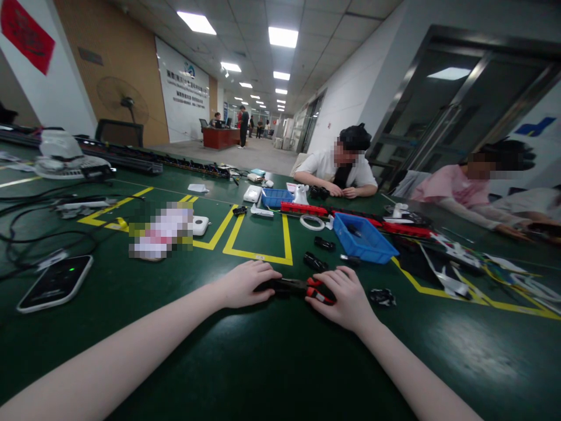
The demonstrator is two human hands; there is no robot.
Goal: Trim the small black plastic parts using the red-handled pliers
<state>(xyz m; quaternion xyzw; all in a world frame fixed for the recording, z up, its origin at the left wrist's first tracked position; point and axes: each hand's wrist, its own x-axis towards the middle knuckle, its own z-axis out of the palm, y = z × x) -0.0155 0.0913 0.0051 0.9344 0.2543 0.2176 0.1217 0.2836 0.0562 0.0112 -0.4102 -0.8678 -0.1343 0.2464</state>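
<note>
Both forearms reach over the green table. My right hand (344, 296) is closed around the red handles of a pair of pliers (314, 290). The dark metal jaws point left, toward my other hand. Curled round a small black part (268, 285), my left hand (245, 285) meets the jaw end; the part is mostly hidden by the fingers, and its kind does not show. Just beyond the pliers lie black cylindrical pieces, one nearer (315, 261) and one farther (324, 243). A crumpled black piece (383, 297) rests right of my right hand.
A blue bin (364, 238) stands ahead to the right, beside a long red strip (355, 218). Yellow tape (258, 255) marks rectangles on the table. At left are a phone (56, 285) and black cables (26, 219). Two people sit across the table, at work with their hands.
</note>
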